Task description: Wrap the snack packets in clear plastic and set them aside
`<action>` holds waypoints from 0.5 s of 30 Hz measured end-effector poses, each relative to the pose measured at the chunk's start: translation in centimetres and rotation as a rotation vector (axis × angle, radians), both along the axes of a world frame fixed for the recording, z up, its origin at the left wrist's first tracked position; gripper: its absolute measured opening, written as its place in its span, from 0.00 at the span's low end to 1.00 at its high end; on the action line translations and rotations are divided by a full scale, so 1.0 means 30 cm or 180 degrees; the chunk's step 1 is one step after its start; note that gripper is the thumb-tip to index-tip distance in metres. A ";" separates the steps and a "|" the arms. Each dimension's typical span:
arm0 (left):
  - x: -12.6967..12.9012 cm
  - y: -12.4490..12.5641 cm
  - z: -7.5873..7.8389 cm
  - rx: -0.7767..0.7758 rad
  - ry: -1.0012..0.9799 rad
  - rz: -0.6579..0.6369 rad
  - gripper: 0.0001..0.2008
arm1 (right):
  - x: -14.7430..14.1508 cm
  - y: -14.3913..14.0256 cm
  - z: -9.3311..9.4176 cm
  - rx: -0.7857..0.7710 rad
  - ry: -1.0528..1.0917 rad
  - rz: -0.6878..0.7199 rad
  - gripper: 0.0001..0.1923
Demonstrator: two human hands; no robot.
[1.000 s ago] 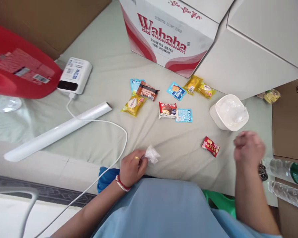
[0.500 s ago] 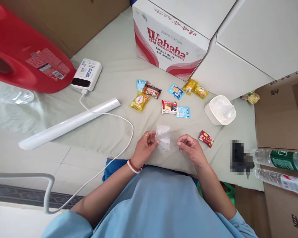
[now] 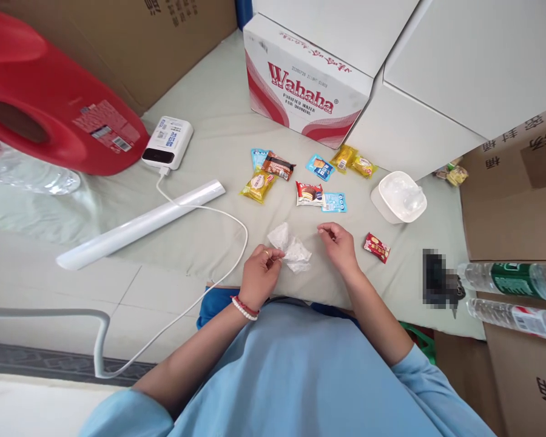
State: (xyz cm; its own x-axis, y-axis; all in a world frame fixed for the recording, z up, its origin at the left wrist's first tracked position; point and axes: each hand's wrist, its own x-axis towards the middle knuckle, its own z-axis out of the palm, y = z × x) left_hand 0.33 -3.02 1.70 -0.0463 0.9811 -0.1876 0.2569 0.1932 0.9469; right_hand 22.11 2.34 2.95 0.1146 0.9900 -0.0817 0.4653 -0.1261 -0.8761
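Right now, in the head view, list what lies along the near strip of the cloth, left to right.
white cable → left hand → crumpled clear wrapper → right hand → small red packet → water bottles

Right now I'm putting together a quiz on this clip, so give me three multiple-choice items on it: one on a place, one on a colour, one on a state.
1. Where does the small red packet lie?
A. on the Wahaha box
B. on the cloth, just beyond the right hand
C. inside the white container

2. What colour is the big jug at the far left?
A. red
B. green
C. black

3. How is the crumpled clear wrapper held?
A. pinched in the left hand
B. gripped by both hands
C. lying untouched

Answers: 1 B, it lies flat beside the right hand. 2 A, the jug is red. 3 A, the left hand pinches the wrapper; the right is off it.
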 end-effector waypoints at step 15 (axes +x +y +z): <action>0.014 0.006 0.072 -0.1086 -0.2258 0.0560 0.26 | -0.213 -0.089 0.042 0.0014 0.0183 0.1362 0.07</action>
State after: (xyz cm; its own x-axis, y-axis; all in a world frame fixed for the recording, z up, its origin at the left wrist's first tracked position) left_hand 0.74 -2.84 3.86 0.0479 0.8538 -0.5184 -0.4444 0.4830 0.7545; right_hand 15.71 -0.32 4.21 -0.3109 0.9477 -0.0717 0.4251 0.0712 -0.9023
